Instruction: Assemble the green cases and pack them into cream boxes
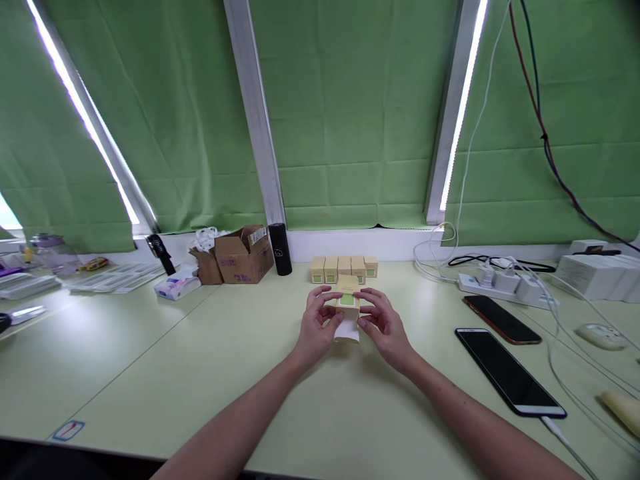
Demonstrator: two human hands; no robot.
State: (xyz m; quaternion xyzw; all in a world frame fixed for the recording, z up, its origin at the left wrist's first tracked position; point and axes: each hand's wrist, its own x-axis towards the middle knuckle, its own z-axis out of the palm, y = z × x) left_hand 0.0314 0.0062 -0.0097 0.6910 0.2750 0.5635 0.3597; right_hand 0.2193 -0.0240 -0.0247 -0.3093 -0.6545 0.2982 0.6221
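Between my two hands is a small tan cardboard box (349, 311) with a green label on its side. A flap with a white inner face hangs open toward me at its lower end. My left hand (320, 319) grips the left side of the box, fingers and thumb closed on it. From the right, my right hand (385, 327) pinches the same box, thumb near the flap. Just beyond, a row of several similar small boxes (331, 269) stands on the table. What is inside the held box is hidden.
On the right lie a white-framed phone (510, 370), a dark phone (501, 319), a power strip (507, 291), cables and a mouse (601, 336). An open carton (243, 257), a black cylinder (280, 249) and a tissue pack (177, 286) stand at the back left of the table (200, 373).
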